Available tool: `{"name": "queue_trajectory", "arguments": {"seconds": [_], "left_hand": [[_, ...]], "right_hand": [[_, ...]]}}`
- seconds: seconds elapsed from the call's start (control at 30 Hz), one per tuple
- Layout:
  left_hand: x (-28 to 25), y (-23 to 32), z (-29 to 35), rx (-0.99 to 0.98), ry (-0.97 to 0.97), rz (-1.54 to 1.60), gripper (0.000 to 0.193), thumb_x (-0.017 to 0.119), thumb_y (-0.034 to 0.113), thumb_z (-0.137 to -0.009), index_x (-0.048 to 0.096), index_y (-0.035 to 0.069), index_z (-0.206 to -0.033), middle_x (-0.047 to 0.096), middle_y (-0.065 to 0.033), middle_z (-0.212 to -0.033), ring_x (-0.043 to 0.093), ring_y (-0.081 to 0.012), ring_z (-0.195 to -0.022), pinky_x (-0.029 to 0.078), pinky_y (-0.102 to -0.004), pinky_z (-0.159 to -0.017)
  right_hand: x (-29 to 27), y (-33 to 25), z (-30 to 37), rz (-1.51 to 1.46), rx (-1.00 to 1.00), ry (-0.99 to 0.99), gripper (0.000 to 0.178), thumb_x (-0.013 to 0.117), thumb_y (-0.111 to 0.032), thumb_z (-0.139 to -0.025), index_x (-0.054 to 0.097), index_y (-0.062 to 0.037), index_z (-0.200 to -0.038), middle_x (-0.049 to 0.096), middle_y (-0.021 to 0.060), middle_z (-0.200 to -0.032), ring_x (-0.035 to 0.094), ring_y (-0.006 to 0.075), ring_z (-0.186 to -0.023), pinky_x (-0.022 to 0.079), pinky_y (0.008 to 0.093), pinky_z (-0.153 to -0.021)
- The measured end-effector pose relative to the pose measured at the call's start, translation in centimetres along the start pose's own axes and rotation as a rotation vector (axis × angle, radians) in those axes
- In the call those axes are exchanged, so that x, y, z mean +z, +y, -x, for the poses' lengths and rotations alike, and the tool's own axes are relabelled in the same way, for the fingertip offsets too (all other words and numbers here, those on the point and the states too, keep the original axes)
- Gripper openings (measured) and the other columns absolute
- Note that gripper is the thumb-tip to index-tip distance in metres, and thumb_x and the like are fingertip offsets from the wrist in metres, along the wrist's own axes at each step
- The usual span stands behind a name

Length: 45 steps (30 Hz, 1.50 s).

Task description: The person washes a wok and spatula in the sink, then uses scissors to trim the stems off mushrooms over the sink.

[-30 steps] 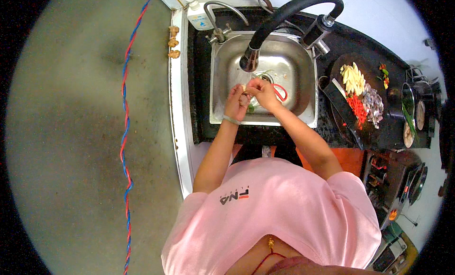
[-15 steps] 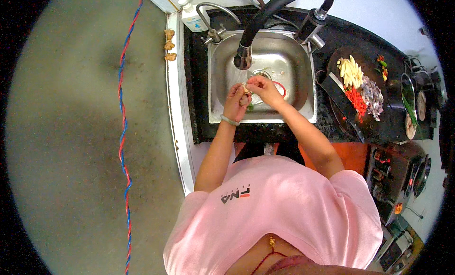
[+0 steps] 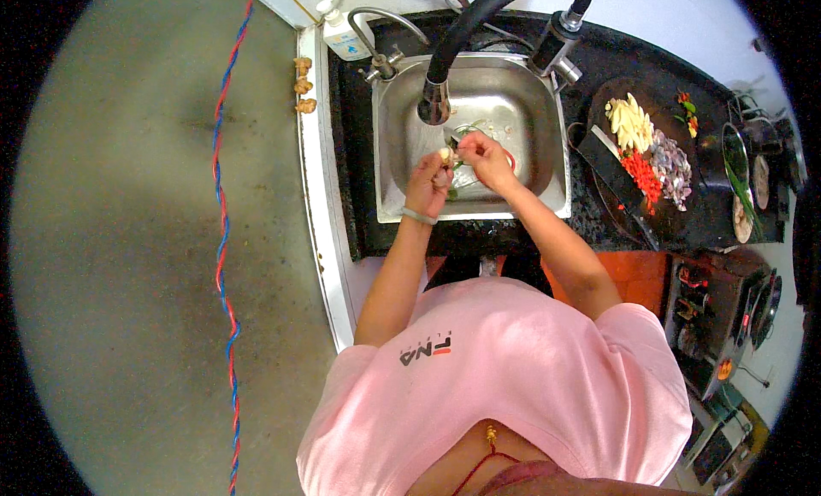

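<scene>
Above the steel sink (image 3: 385, 154), my left hand (image 3: 425, 188) is closed around small pale pieces that look like garlic (image 3: 445, 155); one whitish-yellow end sticks up past the fingertips. A pale bangle sits on that wrist. My right hand (image 3: 486, 161) is just to the right, fingers pinched together and slightly apart from the garlic. What it pinches, if anything, is too small to tell. Behind the hands, a round strainer and a red-rimmed item lie partly hidden on the sink floor, with some green and pale scraps.
A black pull-down tap (image 3: 434, 103) hangs over the sink, close above my hands. On the right, a dark round board (image 3: 603, 111) bears pale slices, chopped red pepper, greyish dice and a cleaver (image 3: 609, 162). Brown ginger-like knobs (image 3: 304, 85) and a pump bottle (image 3: 344, 34) stand at left.
My right hand has drawn away to the right from the garlic, leaving a gap. The left hand stays nearly in place, and more of the pale end shows.
</scene>
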State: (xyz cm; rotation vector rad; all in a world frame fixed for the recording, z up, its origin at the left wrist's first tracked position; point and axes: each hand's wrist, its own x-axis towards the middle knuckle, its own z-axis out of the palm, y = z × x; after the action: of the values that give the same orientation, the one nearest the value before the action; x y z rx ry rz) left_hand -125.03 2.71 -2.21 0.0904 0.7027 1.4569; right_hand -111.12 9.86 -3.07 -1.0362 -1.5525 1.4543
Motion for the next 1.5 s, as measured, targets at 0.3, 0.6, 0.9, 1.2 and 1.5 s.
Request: {"name": "queue_trajectory", "arguments": {"seconds": [0.3,0.6,0.9,1.2,1.5], "left_hand": [[1.1,-0.1,-0.4,0.028,0.152,0.04,0.019,0.053,0.013,-0.087,0.053,0.006,-0.105,0.053,-0.0015,-0.081,0.051,-0.0114,-0.069,0.046,-0.0208,-0.065],[-2.3,1.2,0.5,-0.004,0.175,0.022,0.026,0.055,0.012,-0.086,0.048,0.006,-0.11,0.053,-0.0055,-0.095,0.052,-0.0153,-0.08,0.049,-0.0246,-0.068],[-1.3,1.9,1.4,0.031,0.22,0.098,0.021,0.057,0.009,-0.084,0.052,0.004,-0.103,0.054,-0.0075,-0.097,0.053,-0.0192,-0.087,0.049,-0.0269,-0.075],[-1.5,0.7,0.0,0.037,0.098,0.19,0.014,0.056,0.009,-0.085,0.053,0.002,-0.096,0.056,-0.0063,-0.094,0.054,-0.0176,-0.086,0.049,-0.0272,-0.079],[0.5,0.3,0.6,0.102,0.15,0.131,0.008,0.056,0.009,-0.085,0.054,0.004,-0.09,0.057,-0.0054,-0.09,0.055,-0.0148,-0.08,0.05,-0.0274,-0.073]], "right_hand": [[-2.5,4.5,-1.7,0.686,0.082,-0.152,0.016,0.058,-0.014,-0.079,0.057,-0.0017,-0.089,0.061,0.0116,-0.082,0.059,0.0255,-0.073,0.046,0.0324,-0.066],[-3.1,12.1,-1.6,1.378,0.295,-0.381,0.078,0.059,-0.023,-0.074,0.013,-0.0032,-0.135,0.048,0.0232,-0.116,0.051,0.0328,-0.104,0.042,0.0373,-0.086],[-3.2,9.8,-2.1,0.603,0.467,-0.434,0.04,0.06,-0.02,-0.074,0.045,0.0003,-0.104,0.057,0.0134,-0.08,0.055,0.0241,-0.074,0.044,0.0341,-0.067],[-3.9,-2.2,5.1,0.346,0.229,-0.339,0.048,0.06,-0.01,-0.071,0.04,0.0006,-0.113,0.053,0.0209,-0.102,0.054,0.0312,-0.094,0.042,0.0367,-0.082],[-3.9,-5.8,7.0,0.517,0.183,-0.377,0.05,0.064,-0.022,-0.071,0.042,0.0003,-0.11,0.053,0.0241,-0.095,0.053,0.0381,-0.09,0.043,0.0428,-0.078]]}}
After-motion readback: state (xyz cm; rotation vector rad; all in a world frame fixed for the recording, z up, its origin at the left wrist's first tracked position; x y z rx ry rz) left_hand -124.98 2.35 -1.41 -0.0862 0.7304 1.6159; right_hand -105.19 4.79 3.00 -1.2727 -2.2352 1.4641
